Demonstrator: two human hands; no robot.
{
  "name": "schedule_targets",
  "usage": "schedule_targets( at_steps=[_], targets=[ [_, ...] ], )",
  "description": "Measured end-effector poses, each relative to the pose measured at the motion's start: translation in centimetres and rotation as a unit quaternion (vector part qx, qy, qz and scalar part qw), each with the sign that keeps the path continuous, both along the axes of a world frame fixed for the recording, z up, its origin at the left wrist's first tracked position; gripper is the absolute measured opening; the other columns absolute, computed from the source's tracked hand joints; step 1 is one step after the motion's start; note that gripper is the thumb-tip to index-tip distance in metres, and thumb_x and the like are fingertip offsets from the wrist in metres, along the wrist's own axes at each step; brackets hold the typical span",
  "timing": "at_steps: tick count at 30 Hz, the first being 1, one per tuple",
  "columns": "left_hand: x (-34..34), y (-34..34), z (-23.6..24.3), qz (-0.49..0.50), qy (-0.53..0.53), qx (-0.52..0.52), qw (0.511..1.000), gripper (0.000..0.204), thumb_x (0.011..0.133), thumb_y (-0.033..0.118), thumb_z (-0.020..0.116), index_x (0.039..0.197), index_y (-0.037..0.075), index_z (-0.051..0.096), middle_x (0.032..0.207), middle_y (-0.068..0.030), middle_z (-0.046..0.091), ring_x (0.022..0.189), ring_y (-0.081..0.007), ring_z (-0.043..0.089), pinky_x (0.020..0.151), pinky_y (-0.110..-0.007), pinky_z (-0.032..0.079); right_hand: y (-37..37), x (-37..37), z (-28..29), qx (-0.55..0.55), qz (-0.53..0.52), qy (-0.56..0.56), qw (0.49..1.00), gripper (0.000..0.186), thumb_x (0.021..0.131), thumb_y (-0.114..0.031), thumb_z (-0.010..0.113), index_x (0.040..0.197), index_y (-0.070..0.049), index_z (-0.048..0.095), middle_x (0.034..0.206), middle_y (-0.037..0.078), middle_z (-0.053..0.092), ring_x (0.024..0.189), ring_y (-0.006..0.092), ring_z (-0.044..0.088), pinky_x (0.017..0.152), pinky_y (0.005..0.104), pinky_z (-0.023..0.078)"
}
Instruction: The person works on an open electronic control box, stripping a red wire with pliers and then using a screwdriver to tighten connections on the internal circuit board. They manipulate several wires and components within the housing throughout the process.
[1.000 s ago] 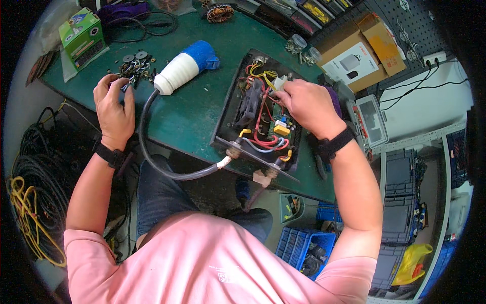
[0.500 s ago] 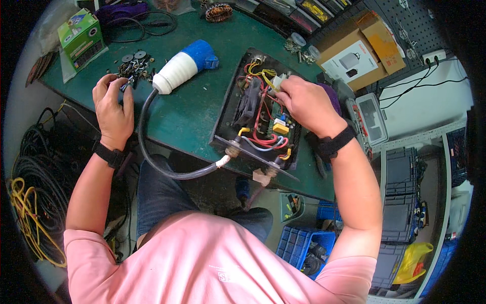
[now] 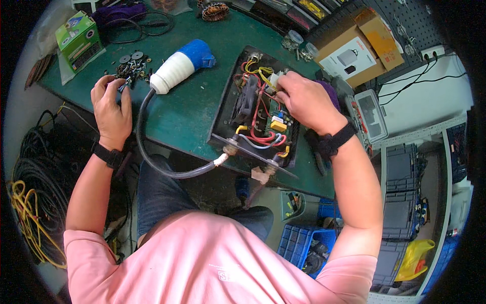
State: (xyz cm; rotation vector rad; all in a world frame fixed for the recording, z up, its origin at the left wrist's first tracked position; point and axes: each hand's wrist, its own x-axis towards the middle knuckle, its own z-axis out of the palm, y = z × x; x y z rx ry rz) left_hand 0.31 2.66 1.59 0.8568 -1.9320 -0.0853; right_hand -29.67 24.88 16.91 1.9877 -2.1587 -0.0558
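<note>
An opened black metal enclosure [image 3: 216, 121] lies on the bench, with a circuit board [image 3: 276, 109], a black fan [image 3: 246, 101] and several coloured wires inside. My right hand [image 3: 311, 101] reaches over its far right part, fingers closed at a white connector [image 3: 275, 79]; the fingertips are partly hidden. A thick black cable [image 3: 140, 121] runs from the enclosure's near end to a large white and blue plug [image 3: 174, 73]. At the left, my left hand [image 3: 112, 109] hovers by a pile of loose screws and washers [image 3: 135, 68], thumb and forefinger closed around a small screw [image 3: 121, 87].
A green box [image 3: 78, 40] stands at the bench's far left. Small clear jars [image 3: 293, 39] and a cardboard box [image 3: 354, 55] are at the far right, near an open clear-lidded case [image 3: 370, 119]. The bench's near edge [image 3: 172, 148] runs before my legs.
The whole view has shifted slightly, moving the bench things a little left and up. Both hands keep nearly the same places and finger poses.
</note>
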Motion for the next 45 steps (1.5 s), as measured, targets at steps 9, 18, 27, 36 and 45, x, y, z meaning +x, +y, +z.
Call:
schedule_targets(
  at_steps=[9, 18, 27, 36, 45],
  targets=[
    [0.0, 0.0, 0.0, 0.0, -0.001, 0.0, 1.0, 0.019, 0.085, 0.01, 0.064, 0.102, 0.001, 0.066, 0.113, -0.0185, 0.059, 0.109, -0.0351, 0.053, 0.096, -0.041, 0.041, -0.1, 0.4, 0.0, 0.034, -0.056, 0.043, 0.997, 0.022, 0.09, -0.026, 0.059, 0.087, -0.004, 0.061, 0.089, 0.016, 0.063, 0.084, 0.0371, 0.065, 0.071, 0.0466, 0.053],
    [0.1, 0.0, -0.1, -0.003, -0.005, 0.01, 1.0, 0.019, 0.088, 0.009, 0.062, 0.105, 0.001, 0.064, 0.116, -0.0176, 0.058, 0.112, -0.0342, 0.052, 0.099, -0.04, 0.04, -0.3, -0.5, -0.1, 0.009, 0.01, -0.008, 1.0, 0.017, 0.085, -0.021, 0.063, 0.092, -0.006, 0.063, 0.089, 0.015, 0.062, 0.086, 0.0359, 0.064, 0.073, 0.046, 0.053],
    [0.1, -0.1, -0.2, 0.0, -0.007, 0.008, 1.0, 0.019, 0.088, 0.01, 0.062, 0.105, 0.001, 0.065, 0.115, -0.0171, 0.058, 0.113, -0.0338, 0.052, 0.1, -0.04, 0.039, -0.6, 1.3, 0.9, 0.069, -0.107, 0.057, 0.99, 0.024, 0.089, -0.028, 0.061, 0.094, -0.005, 0.063, 0.094, 0.017, 0.063, 0.088, 0.0356, 0.065, 0.073, 0.0454, 0.053],
    [0.1, 0.0, -0.1, 0.002, -0.003, -0.002, 1.0, 0.02, 0.086, 0.01, 0.063, 0.104, 0.0, 0.065, 0.114, -0.0183, 0.059, 0.11, -0.035, 0.053, 0.098, -0.041, 0.04, -0.2, 0.3, -0.2, -0.036, -0.008, 0.003, 0.999, 0.026, 0.09, -0.028, 0.059, 0.083, -0.004, 0.063, 0.085, 0.018, 0.066, 0.081, 0.0391, 0.065, 0.07, 0.0485, 0.052],
    [0.1, -0.1, -0.1, -0.004, -0.01, 0.009, 1.0, 0.019, 0.089, 0.01, 0.061, 0.105, 0.001, 0.064, 0.116, -0.0172, 0.058, 0.112, -0.034, 0.052, 0.099, -0.04, 0.04, -0.1, -0.4, -0.4, -0.033, 0.002, -0.02, 0.999, 0.025, 0.089, -0.029, 0.06, 0.088, -0.005, 0.063, 0.087, 0.017, 0.065, 0.083, 0.0385, 0.065, 0.071, 0.0484, 0.052]
  ],
)
